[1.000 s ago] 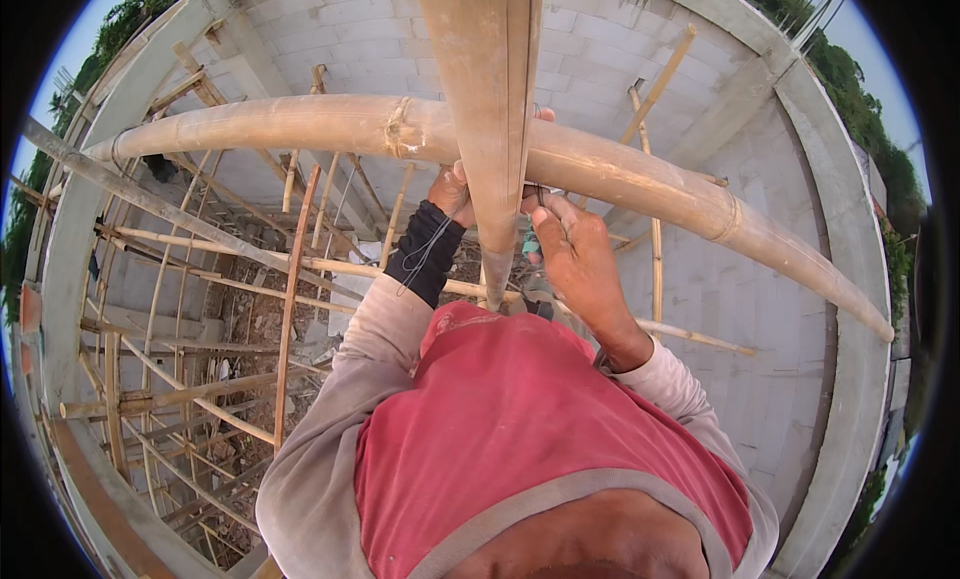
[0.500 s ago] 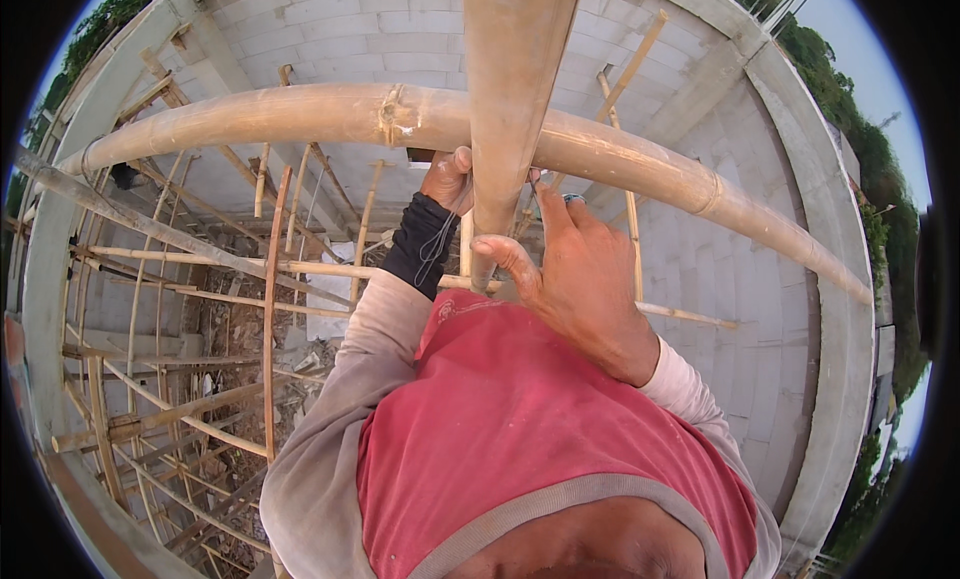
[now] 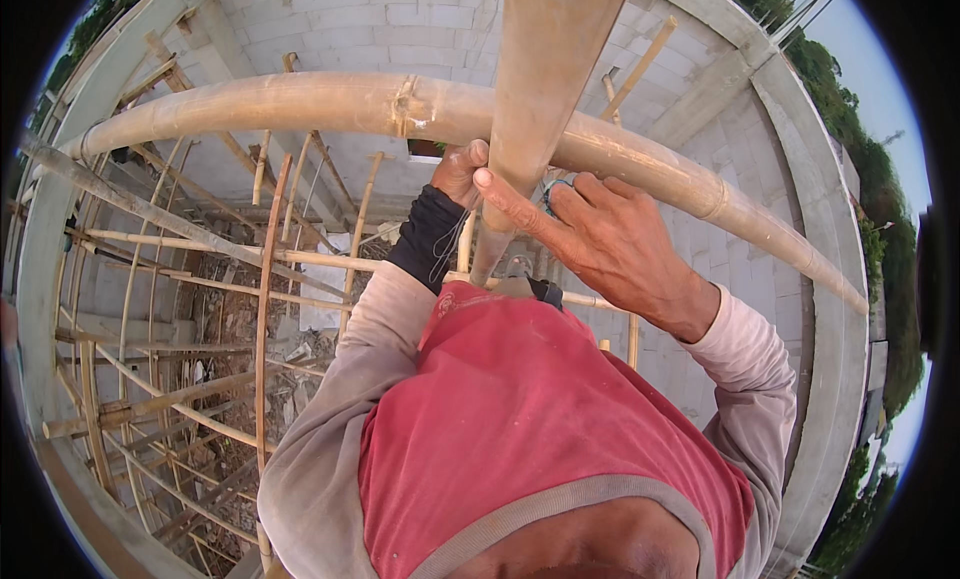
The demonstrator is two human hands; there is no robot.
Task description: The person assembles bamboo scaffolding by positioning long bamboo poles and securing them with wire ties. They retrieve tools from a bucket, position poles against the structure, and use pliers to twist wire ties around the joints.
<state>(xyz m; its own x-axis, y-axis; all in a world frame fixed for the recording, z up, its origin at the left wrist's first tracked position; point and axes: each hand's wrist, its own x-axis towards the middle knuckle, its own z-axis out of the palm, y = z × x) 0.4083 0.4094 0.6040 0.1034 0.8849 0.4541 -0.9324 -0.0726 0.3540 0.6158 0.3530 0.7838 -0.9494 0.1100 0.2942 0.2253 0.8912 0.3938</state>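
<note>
A thick bamboo pole (image 3: 280,107) runs crosswise in front of me, and an upright bamboo pole (image 3: 545,69) crosses it near the middle. My left hand (image 3: 462,172) is closed against the left side of the upright just below the crossing. Its fingertips are partly hidden, so what they grip does not show. Thin wire strands (image 3: 446,247) hang by its black wristband (image 3: 428,237). On the other side, my right hand (image 3: 610,234) has its other fingers curled on a curved blue-grey handle (image 3: 557,187), mostly hidden. One digit stretches across the upright toward the left hand.
Bamboo scaffolding (image 3: 150,354) fills the lower left, above rubble-strewn ground (image 3: 240,329) far below. A grey slanting pole (image 3: 150,219) reaches in from the left. A pale block wall (image 3: 720,279) and a concrete beam (image 3: 840,379) stand at the right.
My right hand has shifted right and turned, its outstretched digit now reaching across the upright. The left hand stays by the crossing. The view has shifted slightly, with the upright farther right.
</note>
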